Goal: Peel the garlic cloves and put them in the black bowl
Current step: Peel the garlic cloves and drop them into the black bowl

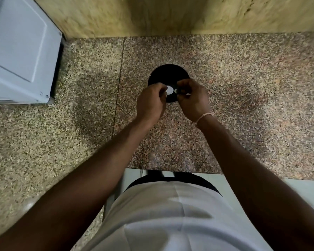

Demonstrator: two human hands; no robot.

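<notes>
We hold both hands over the near rim of the black bowl [168,73] on the speckled tabletop [243,87]. Our left hand [150,103] pinches a white garlic clove [169,89]; our right hand [193,98] has curled fingers on something small and pale beside it, too blurred to identify.

Dim, soft overall blur; wide-angle bending at edges; faint shadows on counter [243,105]

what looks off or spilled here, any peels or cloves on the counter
Nothing stands out. Both hands, left hand and right hand, pinch white garlic over the black bowl, which sits flat on the granite counter. No spilled peel shows, though the image is blurry.
</notes>
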